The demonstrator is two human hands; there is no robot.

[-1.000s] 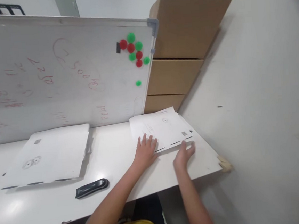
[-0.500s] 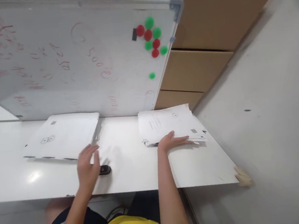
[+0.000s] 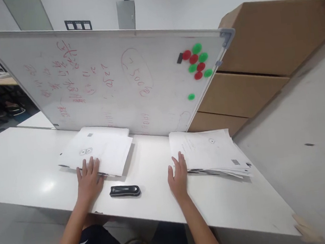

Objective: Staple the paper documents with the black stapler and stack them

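My left hand (image 3: 88, 178) lies flat and open on the near edge of the left stack of white paper sheets (image 3: 99, 150). My right hand (image 3: 178, 173) rests open on the white table (image 3: 27, 175), its fingertips touching the left edge of the right stack of papers (image 3: 210, 152). A black stapler (image 3: 125, 191) lies on the table between my two hands, nearer the left one; neither hand touches it.
A whiteboard (image 3: 113, 80) with red writing leans behind the papers, with red and green magnets (image 3: 197, 60) at its upper right. Stacked cardboard boxes (image 3: 259, 60) stand at the back right against a wall. The table's right corner (image 3: 299, 224) is chipped.
My left hand moved from beside the stapler up onto the left paper stack. My right hand slid from the front of the right stack to its left edge. The view shifted left.
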